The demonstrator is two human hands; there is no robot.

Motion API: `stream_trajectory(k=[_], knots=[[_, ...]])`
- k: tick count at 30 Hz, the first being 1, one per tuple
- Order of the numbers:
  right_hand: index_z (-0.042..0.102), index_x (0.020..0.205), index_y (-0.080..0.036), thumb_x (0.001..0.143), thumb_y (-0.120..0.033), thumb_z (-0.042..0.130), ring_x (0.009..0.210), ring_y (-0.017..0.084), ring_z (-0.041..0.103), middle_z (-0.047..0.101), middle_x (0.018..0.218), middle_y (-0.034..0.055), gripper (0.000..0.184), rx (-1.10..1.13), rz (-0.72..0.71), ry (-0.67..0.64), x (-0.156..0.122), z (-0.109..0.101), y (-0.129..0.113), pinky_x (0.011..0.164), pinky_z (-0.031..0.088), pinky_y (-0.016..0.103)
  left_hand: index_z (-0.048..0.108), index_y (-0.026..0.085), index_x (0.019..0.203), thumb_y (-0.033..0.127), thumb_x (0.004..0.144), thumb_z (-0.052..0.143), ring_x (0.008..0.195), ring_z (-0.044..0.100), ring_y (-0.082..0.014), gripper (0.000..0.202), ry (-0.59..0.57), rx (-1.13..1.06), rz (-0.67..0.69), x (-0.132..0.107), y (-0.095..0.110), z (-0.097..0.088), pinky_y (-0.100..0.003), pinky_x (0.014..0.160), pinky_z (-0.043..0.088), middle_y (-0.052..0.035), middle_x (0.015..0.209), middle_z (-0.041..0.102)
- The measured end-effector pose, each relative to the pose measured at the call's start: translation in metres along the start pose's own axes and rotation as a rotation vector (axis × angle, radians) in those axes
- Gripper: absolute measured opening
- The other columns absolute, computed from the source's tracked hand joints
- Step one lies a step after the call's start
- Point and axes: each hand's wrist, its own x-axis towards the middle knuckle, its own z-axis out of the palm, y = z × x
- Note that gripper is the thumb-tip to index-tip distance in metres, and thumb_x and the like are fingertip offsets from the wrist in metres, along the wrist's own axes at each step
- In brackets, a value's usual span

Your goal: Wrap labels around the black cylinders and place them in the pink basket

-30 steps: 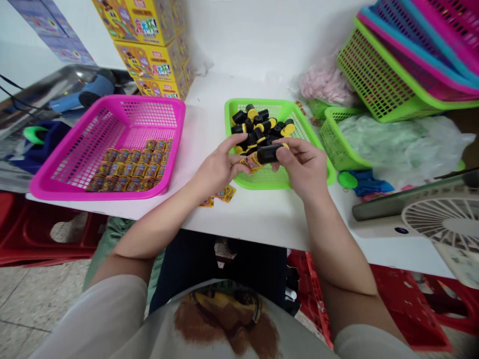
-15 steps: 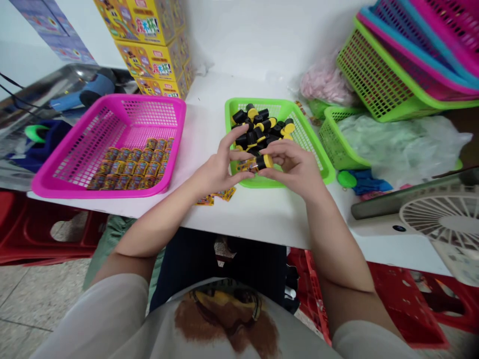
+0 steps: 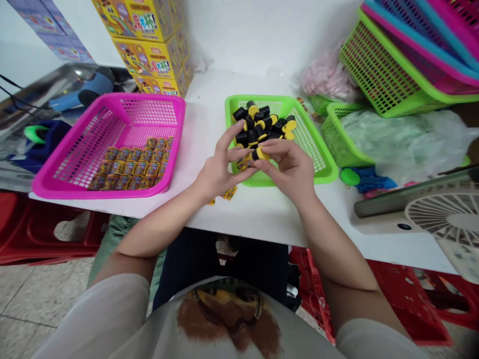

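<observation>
Working close together over the near side of the green basket [image 3: 329, 174], the right hand [image 3: 294, 172] has its thumb and fingers pinched on the yellow end of a black cup [image 3: 255, 154], and here's the change: a second ago that cup was a bare black barrel beside the printed sleeve [image 3: 245, 162], and now just a short dark band shows between yellow end and sleeve. The left hand [image 3: 217, 172] has its thumb and lower fingers clamped about the sleeve, index finger raised and apart. Behind them, the loose black-and-yellow cups [image 3: 258, 133] lie heaped in the green basket, same as before. Over to the left, the pink basket [image 3: 93, 194] holds its unchanged rows of labelled cups [image 3: 130, 168]. Spare sleeves [image 3: 229, 193] lie on the white surface [image 3: 254, 212], near the left wrist.
</observation>
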Motion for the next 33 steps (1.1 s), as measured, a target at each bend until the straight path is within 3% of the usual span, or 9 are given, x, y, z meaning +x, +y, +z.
stream_trajectory(k=[4,8,10,13,16,19,24,27,33], knots=[[0.07,0.114,-0.033,0.099,-0.071,0.059,0.134,0.031,0.067,0.076,0.135,0.0081,0.043,-0.195,-0.151,-0.141,-0.001,-0.002,-0.005,0.12,0.051,0.061,0.02,0.036,0.169,0.047,0.093,0.08,0.127,0.076,-0.0229,0.097,0.048,-0.189,-0.045,0.003,0.01,0.0,-0.035,0.109,0.063,-0.0108,0.158,0.061],[0.063,0.134,-0.037,0.09,-0.058,0.075,0.146,0.035,0.057,0.07,0.144,0.0067,0.05,-0.412,-0.219,-0.182,-0.006,0.001,-0.006,0.128,0.041,0.065,0.007,0.034,0.169,0.039,0.09,0.084,0.106,0.08,-0.0166,0.11,-0.042,-0.447,-0.157,0.007,0.013,0.0,-0.031,0.093,0.065,-0.0035,0.122,0.081],[0.063,0.134,-0.039,0.087,-0.05,0.076,0.144,0.037,0.057,0.07,0.14,0.0071,0.05,-0.565,-0.237,-0.146,-0.012,0.006,-0.003,0.126,0.041,0.066,0.005,0.035,0.167,0.038,0.085,0.087,0.095,0.079,-0.0143,0.116,-0.121,-0.572,-0.171,0.007,0.012,0.0,-0.028,0.084,0.064,-0.0001,0.114,0.081],[0.06,0.136,-0.036,0.089,-0.044,0.072,0.132,0.036,0.064,0.069,0.13,0.0083,0.049,-0.71,-0.368,-0.061,-0.021,0.015,0.002,0.117,0.047,0.063,0.014,0.032,0.163,0.041,0.088,0.084,0.081,0.078,-0.0132,0.103,-0.299,-0.689,-0.144,0.005,0.01,-0.001,-0.026,0.075,0.061,0.0051,0.094,0.077],[0.049,0.147,-0.032,0.092,-0.035,0.07,0.118,0.03,0.069,0.069,0.122,0.0071,0.059,-0.674,-0.611,0.063,-0.025,0.023,0.004,0.104,0.056,0.052,0.016,0.031,0.161,0.044,0.094,0.079,0.073,0.076,-0.0142,0.093,-0.434,-0.748,-0.093,0.002,0.008,-0.002,-0.027,0.069,0.06,0.0078,0.081,0.07],[0.044,0.154,-0.029,0.093,-0.03,0.069,0.11,0.026,0.07,0.07,0.118,0.0069,0.067,-0.57,-0.782,0.112,-0.024,0.029,0.0,0.095,0.061,0.045,0.014,0.034,0.161,0.05,0.091,0.084,0.07,0.074,-0.0155,0.1,-0.477,-0.745,-0.043,0.0,0.006,-0.002,-0.03,0.069,0.06,0.0088,0.078,0.067],[0.046,0.156,-0.027,0.094,-0.03,0.069,0.114,0.028,0.071,0.071,0.123,0.01,0.066,-0.493,-0.767,0.122,-0.024,0.035,-0.008,0.094,0.064,0.046,0.017,0.036,0.163,0.062,0.089,0.082,0.066,0.071,-0.0157,0.103,-0.406,-0.676,0.017,-0.006,0.004,0.001,-0.032,0.067,0.06,0.0092,0.074,0.06],[0.055,0.146,-0.03,0.095,-0.032,0.069,0.109,0.026,0.072,0.076,0.112,0.0059,0.053,-0.528,-0.8,0.188,-0.026,0.037,-0.01,0.093,0.063,0.043,0.016,0.037,0.165,0.062,0.086,0.085,0.065,0.069,-0.0145,0.108,-0.399,-0.718,-0.007,-0.008,0.003,-0.001,-0.03,0.064,0.059,0.0105,0.071,0.056],[0.064,0.131,-0.035,0.101,-0.048,0.066,0.103,0.024,0.074,0.081,0.098,-0.0009,0.033,-0.689,-0.787,0.229,-0.032,0.034,-0.01,0.087,0.061,0.042,0.004,0.043,0.164,0.056,0.095,0.078,0.047,0.053,-0.007,0.102,-0.585,-0.744,0.084,-0.004,0.001,-0.01,-0.02,0.05,0.048,0.0149,0.066,0.052]])
